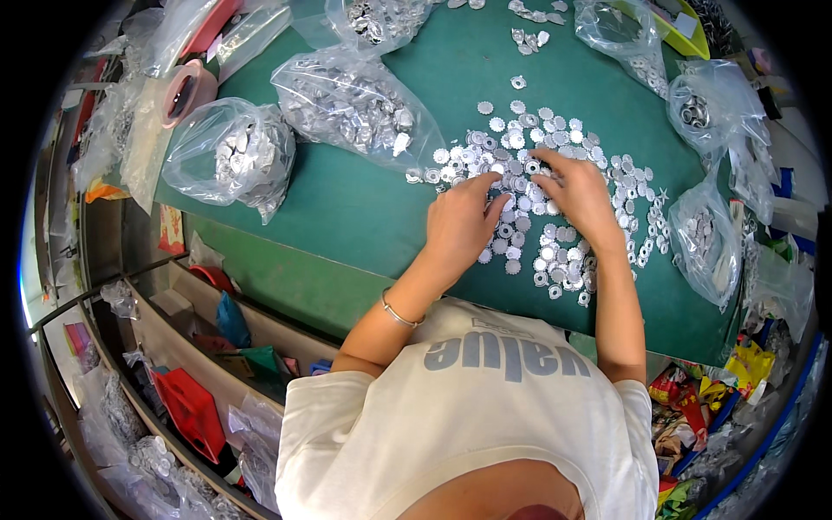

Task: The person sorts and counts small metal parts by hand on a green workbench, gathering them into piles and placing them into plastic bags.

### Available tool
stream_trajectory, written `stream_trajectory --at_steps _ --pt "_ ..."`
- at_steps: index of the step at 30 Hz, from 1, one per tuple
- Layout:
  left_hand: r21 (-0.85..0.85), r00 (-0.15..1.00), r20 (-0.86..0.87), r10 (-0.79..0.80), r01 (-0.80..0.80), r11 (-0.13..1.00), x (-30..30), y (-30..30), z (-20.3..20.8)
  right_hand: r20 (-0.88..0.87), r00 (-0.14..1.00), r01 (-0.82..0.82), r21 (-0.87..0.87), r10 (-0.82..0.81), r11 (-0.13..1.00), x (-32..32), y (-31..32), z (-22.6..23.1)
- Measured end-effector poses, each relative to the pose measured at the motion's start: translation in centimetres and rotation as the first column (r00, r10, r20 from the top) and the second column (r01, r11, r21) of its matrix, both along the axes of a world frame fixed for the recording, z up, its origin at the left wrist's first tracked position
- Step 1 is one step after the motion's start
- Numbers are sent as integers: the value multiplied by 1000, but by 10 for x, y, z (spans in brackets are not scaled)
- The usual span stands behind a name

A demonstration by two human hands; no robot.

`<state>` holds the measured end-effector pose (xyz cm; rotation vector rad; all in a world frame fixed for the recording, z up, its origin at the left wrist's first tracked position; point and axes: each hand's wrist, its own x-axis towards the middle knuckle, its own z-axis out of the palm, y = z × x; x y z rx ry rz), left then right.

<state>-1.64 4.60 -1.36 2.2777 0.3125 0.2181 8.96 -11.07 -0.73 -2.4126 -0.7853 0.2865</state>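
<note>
Many small silvery metal discs with scalloped edges (pixel 513 222) lie spread over the green tabletop (pixel 364 208). Some have a hole in the middle. My left hand (pixel 464 217) rests at the near left of the spread, thumb and forefinger apart, fingertips touching the discs. From the right, my right hand (pixel 576 192) reaches over the same discs, its thumb and forefinger also apart. The two hands face each other across a narrow strip of discs. No piece shows gripped in either hand, though the undersides of the fingers are hidden.
See-through bags of metal pieces stand at left (pixel 247 156), centre left (pixel 347 108) and right (pixel 706 234). A pink-rimmed container (pixel 191 94) is at far left; a yellow-green tray (pixel 685 35) is at far right. An open drawer (pixel 156 316) lies below the table's left edge.
</note>
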Motion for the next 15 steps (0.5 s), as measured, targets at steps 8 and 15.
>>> stream_trajectory --at_steps 8,15 --pt "200 975 132 179 -203 959 36 9 -19 -537 843 331 467 -35 820 3 -22 0" --pt "243 985 5 173 -169 955 52 18 -30 -746 520 616 665 416 421 19 -18 -12"
